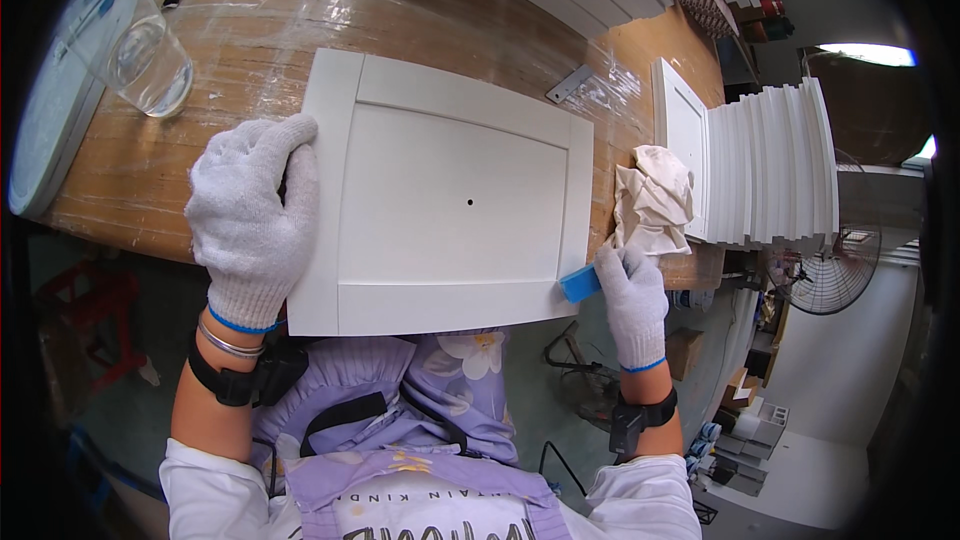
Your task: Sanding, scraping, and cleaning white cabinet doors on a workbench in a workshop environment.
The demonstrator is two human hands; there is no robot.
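Observation:
A white framed cabinet door (455,190) with a small dark hole in its middle lies on the table, its near edge jutting out over my lap. My left hand (255,210), in a white knitted glove, is closed at the door's left edge, with its fingertips hidden. Gloved the same way, my right hand (633,300) pinches a small blue block (580,283) against the door's near right corner. Just beyond that hand lies a crumpled cream cloth (652,202).
On the wooden table (230,30), covered in clear film, a glass of clear liquid (150,65) stands at the left. A small metal plate (570,83) lies behind the door. At the right are another white door (683,140), a row of white panels (770,165) and a fan (822,265).

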